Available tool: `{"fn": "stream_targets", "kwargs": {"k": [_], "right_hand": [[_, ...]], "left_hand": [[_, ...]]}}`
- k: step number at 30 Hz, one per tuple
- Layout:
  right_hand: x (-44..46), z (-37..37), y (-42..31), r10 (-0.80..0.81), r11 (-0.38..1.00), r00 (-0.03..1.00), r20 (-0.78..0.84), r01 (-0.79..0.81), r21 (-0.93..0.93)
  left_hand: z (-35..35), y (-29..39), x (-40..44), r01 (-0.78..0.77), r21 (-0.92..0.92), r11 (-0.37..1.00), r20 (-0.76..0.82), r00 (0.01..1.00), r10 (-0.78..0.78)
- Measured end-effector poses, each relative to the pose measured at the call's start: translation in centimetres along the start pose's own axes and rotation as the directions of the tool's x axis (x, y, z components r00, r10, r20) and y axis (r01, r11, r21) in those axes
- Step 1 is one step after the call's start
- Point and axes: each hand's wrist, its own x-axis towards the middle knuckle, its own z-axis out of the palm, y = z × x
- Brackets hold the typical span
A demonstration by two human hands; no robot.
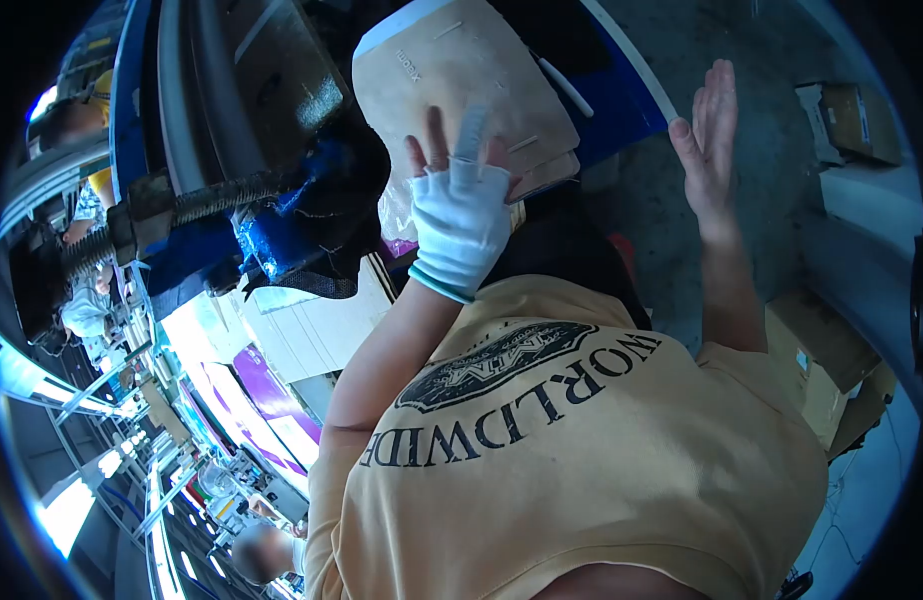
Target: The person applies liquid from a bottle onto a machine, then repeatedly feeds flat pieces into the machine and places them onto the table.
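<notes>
My left hand wears a white glove with bare fingertips, and one finger is wrapped in greyish tape. Its fingers are spread over a stack of beige sheets with raised lettering; whether it presses on them I cannot tell. Several layers show at the stack's lower right corner. Apart from everything, my bare right hand is held up on the right, fingers straight and thumb out, with nothing in it. A slim white stick-like piece lies along the stack's right edge.
On the left stands a dark machine with a thick threaded rod and blue wrapping. A blue panel lies beyond the stack. Cardboard boxes stand at right. Flattened cardboard is by my left arm. Other people appear far left.
</notes>
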Motion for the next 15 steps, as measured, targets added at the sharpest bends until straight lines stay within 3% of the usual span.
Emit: {"fn": "stream_targets", "kwargs": {"k": [5,9,12,15], "right_hand": [[0.0,0.3,0.1,-0.008,1.0,1.0,0.021,0.009,-0.018],[0.2,1.1,-0.2,-0.047,0.998,0.998,0.039,0.048,-0.027],[0.0,1.2,-0.2,-0.058,0.998,0.997,0.042,0.059,-0.031],[0.1,0.8,-0.6,-0.052,0.998,0.998,0.017,0.053,-0.032]], "left_hand": [[0.9,-0.4,0.4,-0.168,0.03,0.985,-0.018,0.986,0.168],[1.0,-0.4,1.3,-0.179,0.067,0.982,0.029,0.984,0.177],[1.3,2.0,0.6,-0.216,-0.093,0.972,-0.005,0.976,0.217],[-0.8,2.6,0.6,-0.123,-0.399,0.909,0.021,0.989,0.143]]}}
